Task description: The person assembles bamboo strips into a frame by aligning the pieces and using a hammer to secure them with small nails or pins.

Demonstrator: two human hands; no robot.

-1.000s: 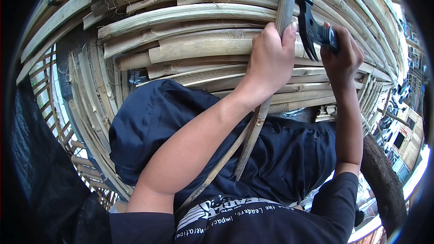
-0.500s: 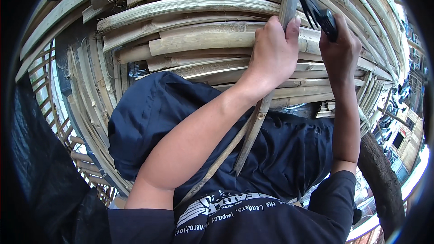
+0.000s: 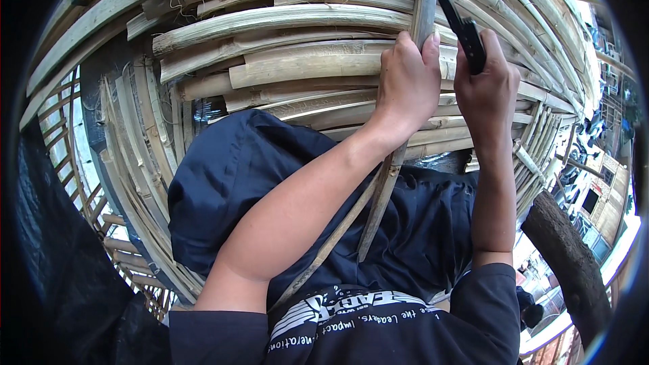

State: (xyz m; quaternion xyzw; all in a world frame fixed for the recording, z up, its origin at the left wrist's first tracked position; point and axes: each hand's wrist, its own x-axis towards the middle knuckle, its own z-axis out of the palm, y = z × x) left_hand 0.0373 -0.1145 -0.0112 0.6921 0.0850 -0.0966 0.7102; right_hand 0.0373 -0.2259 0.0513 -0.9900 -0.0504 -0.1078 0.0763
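My left hand is wrapped round a narrow greyish bamboo strip, which runs from the top of the view down past my wrist to my lap. A second thin bamboo stick lies slanted across my lap beside its lower end. In my right hand, just right of the left, is a black hammer. Its dark rounded head lies against or just over the upper part of the strip; I cannot tell whether they touch. Beneath both hands spread rows of split bamboo slats.
More bamboo strips stand in a bundle at the left, near an open lattice. Black sheeting hangs at the far left. A thick brown log slants at the right, with a cluttered yard beyond it.
The hammer has swung, its head now lower and further left by the strip. My right hand has moved left, closer to my left hand. My left hand keeps its grip.
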